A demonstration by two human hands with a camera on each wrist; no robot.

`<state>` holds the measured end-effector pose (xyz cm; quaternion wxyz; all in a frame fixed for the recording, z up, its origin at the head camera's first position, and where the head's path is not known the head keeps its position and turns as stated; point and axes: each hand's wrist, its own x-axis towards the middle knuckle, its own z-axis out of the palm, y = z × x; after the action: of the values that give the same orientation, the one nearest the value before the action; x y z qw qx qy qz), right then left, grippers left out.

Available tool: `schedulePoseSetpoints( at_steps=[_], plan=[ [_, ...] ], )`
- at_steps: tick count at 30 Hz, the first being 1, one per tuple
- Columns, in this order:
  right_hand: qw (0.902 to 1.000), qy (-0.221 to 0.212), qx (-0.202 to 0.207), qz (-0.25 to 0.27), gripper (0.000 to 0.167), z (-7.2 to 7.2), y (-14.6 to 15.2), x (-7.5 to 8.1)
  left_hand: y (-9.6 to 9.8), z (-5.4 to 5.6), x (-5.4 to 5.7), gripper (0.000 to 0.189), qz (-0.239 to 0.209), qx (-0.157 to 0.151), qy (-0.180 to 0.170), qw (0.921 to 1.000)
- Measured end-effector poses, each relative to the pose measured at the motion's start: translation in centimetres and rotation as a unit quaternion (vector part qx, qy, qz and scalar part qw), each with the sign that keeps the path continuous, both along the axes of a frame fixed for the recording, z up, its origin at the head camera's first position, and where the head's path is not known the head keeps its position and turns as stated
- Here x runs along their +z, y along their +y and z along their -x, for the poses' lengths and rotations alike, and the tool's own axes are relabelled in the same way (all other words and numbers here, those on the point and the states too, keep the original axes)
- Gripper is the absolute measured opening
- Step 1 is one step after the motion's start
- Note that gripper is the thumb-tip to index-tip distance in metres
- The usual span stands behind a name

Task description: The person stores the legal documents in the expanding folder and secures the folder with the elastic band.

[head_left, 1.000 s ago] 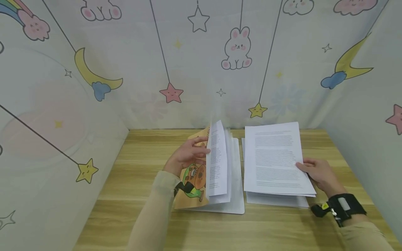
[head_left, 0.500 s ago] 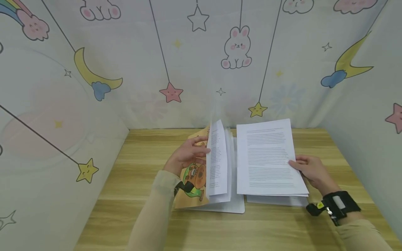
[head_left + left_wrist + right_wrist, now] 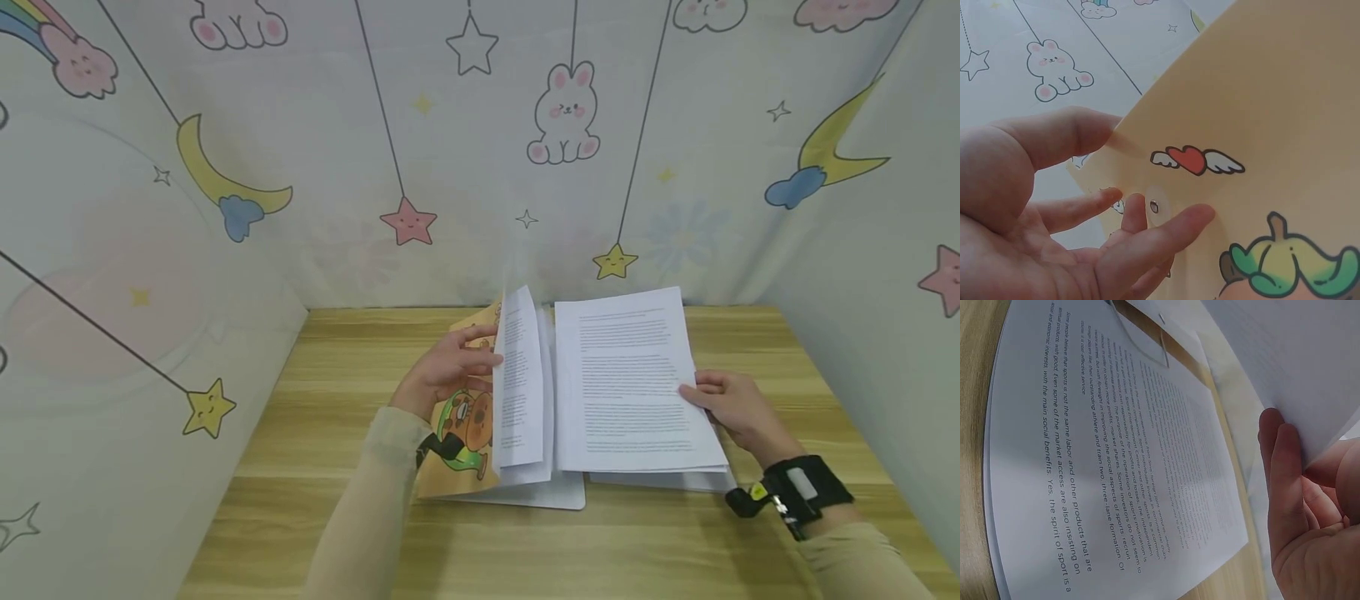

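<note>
A binder-like book with an orange cartoon cover [image 3: 450, 475] lies partly open left of centre in the head view. My left hand [image 3: 446, 371] props up its cover from the left, several printed pages [image 3: 517, 383] standing inside it. The left wrist view shows relaxed fingers [image 3: 1197, 219] touching the cover, the thumb at its edge. My right hand [image 3: 738, 408] pinches a thin stack of printed sheets [image 3: 633, 383] by the right edge, thumb on top. The stack's left edge meets the standing pages. Underneath lie more printed sheets [image 3: 1085, 475].
A wood-grain table [image 3: 510, 558] bears everything. A patterned cloth wall [image 3: 480, 167] encloses the back and sides. In the right wrist view a curved wire loop [image 3: 1163, 347] lies by the far end of the lower sheets, beside a brown strip [image 3: 1188, 362].
My right hand has carried the stack of sheets leftward, closing the gap to the binder-like book and covering its right part. The left hand stays in place.
</note>
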<state>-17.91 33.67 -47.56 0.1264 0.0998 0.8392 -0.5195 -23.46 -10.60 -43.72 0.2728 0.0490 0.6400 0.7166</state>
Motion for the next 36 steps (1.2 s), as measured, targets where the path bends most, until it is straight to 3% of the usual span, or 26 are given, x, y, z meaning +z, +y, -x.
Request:
schedulePoseSetpoints(
  at_steps=[9, 22, 36],
  plan=[
    [0.9999, -0.002, -0.004, 0.011, 0.060, -0.1, 0.0, 0.7, -0.1, 0.1, -0.3, 0.066, -0.001, 0.001, 0.003, 1.0000],
    [0.9998, -0.007, 0.016, 0.012, 0.060, 0.0, -0.8, -0.1, -0.1, 0.0, -0.3, 0.066, -0.001, 0.002, 0.001, 1.0000],
    [0.9985, 0.006, 0.050, 0.019, 0.050, 0.6, -2.6, -0.3, -0.2, 0.1, -0.3, 0.066, -0.016, 0.002, -0.002, 0.9999]
  ],
)
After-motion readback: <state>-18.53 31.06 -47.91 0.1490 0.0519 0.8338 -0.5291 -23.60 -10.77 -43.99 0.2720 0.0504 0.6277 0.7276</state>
